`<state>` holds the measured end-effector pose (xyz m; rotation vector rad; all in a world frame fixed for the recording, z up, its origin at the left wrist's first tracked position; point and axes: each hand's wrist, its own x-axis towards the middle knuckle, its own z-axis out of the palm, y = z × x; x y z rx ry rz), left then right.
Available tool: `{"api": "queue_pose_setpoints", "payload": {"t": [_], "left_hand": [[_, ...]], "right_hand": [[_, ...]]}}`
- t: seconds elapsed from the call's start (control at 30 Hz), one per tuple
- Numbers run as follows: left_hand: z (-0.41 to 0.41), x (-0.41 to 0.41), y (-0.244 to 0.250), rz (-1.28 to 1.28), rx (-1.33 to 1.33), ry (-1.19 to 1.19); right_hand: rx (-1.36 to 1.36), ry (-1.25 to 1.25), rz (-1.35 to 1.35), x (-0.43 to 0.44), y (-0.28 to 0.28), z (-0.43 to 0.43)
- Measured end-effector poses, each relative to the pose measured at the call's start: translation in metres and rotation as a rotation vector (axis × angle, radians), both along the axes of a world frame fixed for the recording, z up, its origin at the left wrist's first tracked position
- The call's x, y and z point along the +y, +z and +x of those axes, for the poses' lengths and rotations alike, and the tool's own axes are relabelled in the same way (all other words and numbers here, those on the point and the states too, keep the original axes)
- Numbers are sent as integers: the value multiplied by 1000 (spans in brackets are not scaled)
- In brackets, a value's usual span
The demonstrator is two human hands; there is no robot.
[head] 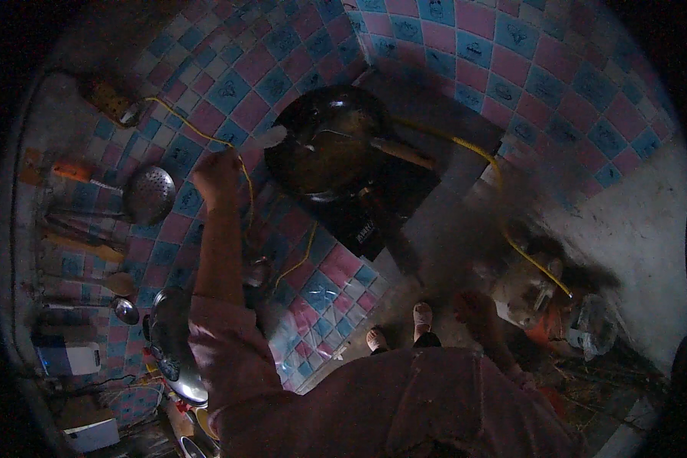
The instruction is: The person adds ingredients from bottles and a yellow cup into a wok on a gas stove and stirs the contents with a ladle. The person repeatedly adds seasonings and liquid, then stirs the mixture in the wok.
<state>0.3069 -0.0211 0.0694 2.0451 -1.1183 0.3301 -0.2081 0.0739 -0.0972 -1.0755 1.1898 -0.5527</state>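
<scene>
My left hand [217, 172] is raised beside the wok with its fingers curled; a pale, blurred, spoon-like utensil [270, 138] reaches from it towards the rim. The dark wok [326, 160] sits on a black stove [372, 229] and holds brownish contents, too dim to identify. A wooden handle [403, 153] sticks out at the wok's right; another dark handle [383, 220] points down towards the floor. My right hand [469, 306] hangs low at my right side in shadow, near a cluttered heap; its fingers are hard to make out.
A perforated skimmer [149, 194], a metal ladle [126, 311] and other utensils hang on the left wall. A large metal lid or pan [177, 349] stands below them. A yellow hose [475, 147] runs right of the stove towards bags [592, 329] and twigs [595, 378].
</scene>
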Motion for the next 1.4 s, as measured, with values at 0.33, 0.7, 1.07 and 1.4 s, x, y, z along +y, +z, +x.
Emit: {"api": "queue_pose_setpoints", "payload": {"t": [0.33, 0.7, 1.07, 1.4], "left_hand": [[13, -7, -15, -51, 30, 0], [-8, -3, -6, -202, 398, -113], [-15, -11, -11, 165, -58, -35], [2, -10, -25, -178, 361, -240]], "right_hand": [[23, -68, -45, -4, -12, -2], [81, 49, -186, -10, -11, -6], [89, 23, -178, -10, 3, -11], [35, -26, -131, -14, 1, -21]]}}
